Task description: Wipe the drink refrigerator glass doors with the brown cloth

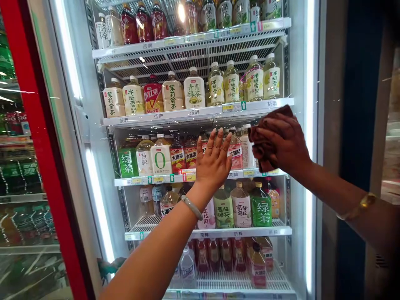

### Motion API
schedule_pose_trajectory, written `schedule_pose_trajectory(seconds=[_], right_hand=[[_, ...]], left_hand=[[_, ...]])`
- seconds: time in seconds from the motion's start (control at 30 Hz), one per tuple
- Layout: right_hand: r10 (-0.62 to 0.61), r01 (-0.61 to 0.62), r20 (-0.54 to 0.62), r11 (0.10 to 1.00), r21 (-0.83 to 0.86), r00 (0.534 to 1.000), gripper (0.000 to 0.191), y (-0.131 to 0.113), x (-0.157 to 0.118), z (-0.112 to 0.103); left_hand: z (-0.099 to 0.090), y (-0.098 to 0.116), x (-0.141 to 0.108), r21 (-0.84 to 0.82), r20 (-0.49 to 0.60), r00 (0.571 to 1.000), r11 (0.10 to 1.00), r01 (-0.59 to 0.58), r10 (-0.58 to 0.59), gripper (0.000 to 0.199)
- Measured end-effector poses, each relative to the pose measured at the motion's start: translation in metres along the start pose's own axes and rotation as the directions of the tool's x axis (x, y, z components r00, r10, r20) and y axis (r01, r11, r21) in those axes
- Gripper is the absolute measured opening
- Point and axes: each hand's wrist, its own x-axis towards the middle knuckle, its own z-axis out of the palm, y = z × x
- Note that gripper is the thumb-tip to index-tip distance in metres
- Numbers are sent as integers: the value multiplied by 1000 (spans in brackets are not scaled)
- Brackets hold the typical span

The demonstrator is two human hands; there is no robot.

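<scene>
In the head view my left hand (214,156) is spread flat with its fingers pointing up, seemingly against the glass front of a lit drinks cooler. A pale bangle (191,208) circles that wrist. To the right, my right hand (286,135) clutches a crumpled dark brown cloth (264,146) at about the height of the third shelf. That wrist wears a gold-coloured watch or bracelet (368,201). Behind my left hand stand bottles of tea (161,156), partly covered by the fingers. Whether the cloth touches the glass, I cannot tell.
Shelves of bottled drinks (194,89) fill the cooler, with price labels along the shelf edges (200,111). Bright light strips (309,125) run down both sides. A red upright frame (40,137) and another drinks cooler (23,175) stand left. A dark greenish shape (109,265) shows low left.
</scene>
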Motion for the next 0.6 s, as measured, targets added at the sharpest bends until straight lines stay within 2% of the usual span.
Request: schedule_pose_trajectory(seconds=[0.07,0.13,0.2,0.27,0.37,0.43,0.5,0.6], right_hand=[[135,-136,-42,991,-16,990,61,-20,20,16],[170,-171,-36,985,-10,985,62,-45,29,26],[79,-79,-3,997,15,997,65,-65,24,28],[-49,48,21,998,46,999,66,-70,10,21],[-198,195,37,978,76,979,63,-55,-4,11],[-217,214,40,974,73,975,58,-43,3,13],[-139,138,12,989,51,990,55,-43,22,24],[57,-55,-45,998,34,997,58,-70,54,46]], left_hand=[[2,1,0,-10,3,1000,1000,6,-6,75],[1,1,0,-6,9,1000,1000,0,0,75],[-2,-4,-1,12,24,999,999,-32,31,72],[-10,-15,-4,34,49,996,996,-81,80,68],[-24,-40,-12,54,79,992,993,-106,102,66],[-33,-58,-18,68,81,995,995,-68,62,68],[-38,-72,-23,88,74,997,996,-21,15,68],[-41,-84,-29,107,65,998,994,8,-15,67]])
